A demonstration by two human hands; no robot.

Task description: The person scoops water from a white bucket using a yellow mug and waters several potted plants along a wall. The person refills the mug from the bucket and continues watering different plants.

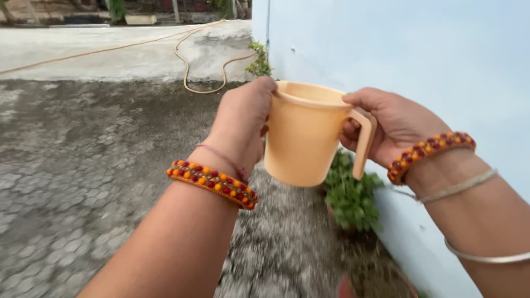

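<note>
Both hands hold a peach-coloured plastic mug (302,138) up in the air, well above the ground. Left hand (243,124) presses against the mug's left wall near the rim, fingers curled round its far side and mostly hidden. Right hand (389,124) is at the handle (364,143): thumb resting on the rim, fingers closed round the handle from the right. Mug sits between the two hands, touching both; mouth up, tipped slightly, long axis near upright. Inside not visible, so contents cannot be told.

Below and to the right, a green potted plant (350,196) stands against the pale blue wall (419,49). Rough grey concrete floor (83,165) to the left; a hose (187,60) lies far off. Beaded bracelets on both wrists.
</note>
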